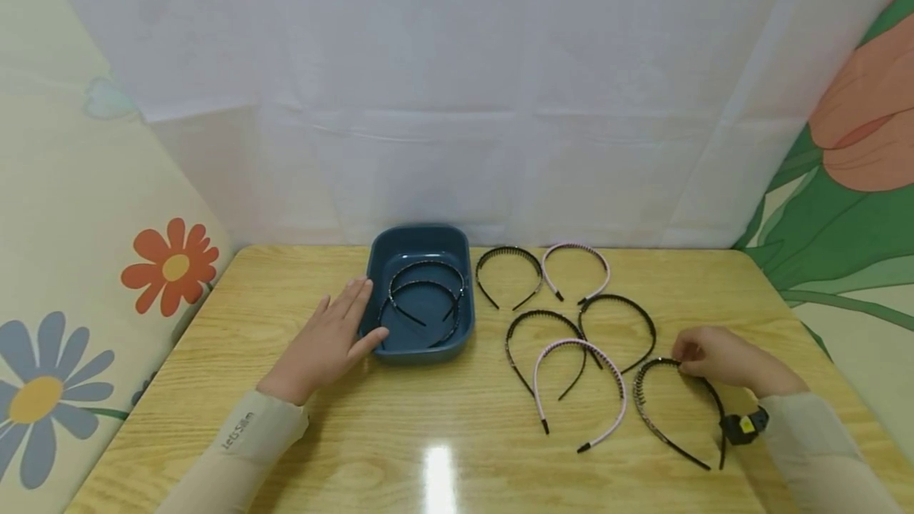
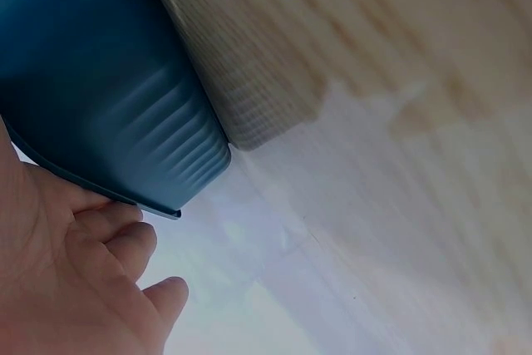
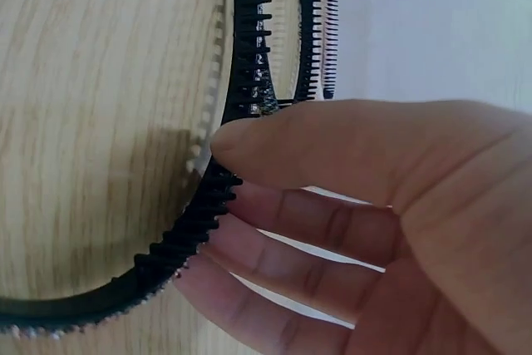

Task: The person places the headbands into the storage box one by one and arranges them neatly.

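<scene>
My right hand [image 1: 724, 357] pinches the top of a black toothed headband [image 1: 660, 431] at the right of the table; thumb and fingers close on its band in the right wrist view, where its outer side glitters. My left hand [image 1: 332, 339] rests against the left rim of a dark blue plastic bin [image 1: 421, 355], fingers straight along it. Inside the bin lie two dark headbands [image 1: 428, 264]. Between bin and right hand are two pink headbands [image 1: 575, 246] [image 1: 607, 359] and several black headbands [image 1: 508, 250] on the tabletop.
The wooden table [image 1: 371, 450] meets a white cloth [image 1: 400, 101] hanging behind it. Flower-printed panels [image 1: 78, 205] stand at both sides. A small black device with a yellow mark [image 1: 746, 424] sits at the right wrist.
</scene>
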`<action>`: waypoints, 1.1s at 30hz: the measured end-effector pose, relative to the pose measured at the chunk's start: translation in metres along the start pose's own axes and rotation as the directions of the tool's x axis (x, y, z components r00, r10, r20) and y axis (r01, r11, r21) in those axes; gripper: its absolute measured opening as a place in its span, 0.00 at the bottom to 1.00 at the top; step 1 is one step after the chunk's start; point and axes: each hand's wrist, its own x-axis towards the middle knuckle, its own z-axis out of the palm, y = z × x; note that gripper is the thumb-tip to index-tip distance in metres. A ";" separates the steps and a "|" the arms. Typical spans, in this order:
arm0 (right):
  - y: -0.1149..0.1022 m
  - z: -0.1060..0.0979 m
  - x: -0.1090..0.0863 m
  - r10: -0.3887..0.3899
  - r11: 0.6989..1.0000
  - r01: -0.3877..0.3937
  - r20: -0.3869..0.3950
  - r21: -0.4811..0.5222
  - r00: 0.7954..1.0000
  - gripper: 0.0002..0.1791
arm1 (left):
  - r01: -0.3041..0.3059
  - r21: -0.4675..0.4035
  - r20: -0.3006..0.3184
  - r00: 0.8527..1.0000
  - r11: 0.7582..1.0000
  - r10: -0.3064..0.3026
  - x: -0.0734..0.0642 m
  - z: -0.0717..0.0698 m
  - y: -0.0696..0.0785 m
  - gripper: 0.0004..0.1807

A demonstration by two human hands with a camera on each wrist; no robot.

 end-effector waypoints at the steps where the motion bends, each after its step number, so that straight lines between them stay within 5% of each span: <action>1: 0.000 0.000 0.000 0.004 1.000 -0.004 0.000 0.004 1.000 0.05 | -0.001 0.000 0.000 1.000 1.000 0.001 0.000 0.000 0.000 0.48; 13: 0.006 -0.009 -0.009 0.006 0.988 -0.014 0.053 0.154 0.999 0.07 | 0.003 -0.001 0.003 1.000 1.000 -0.003 0.000 0.000 0.000 0.48; 33: 0.017 -0.022 -0.016 0.018 0.912 -0.046 0.072 0.409 0.997 0.17 | 0.003 0.011 0.000 1.000 1.000 -0.003 0.000 0.000 0.000 0.48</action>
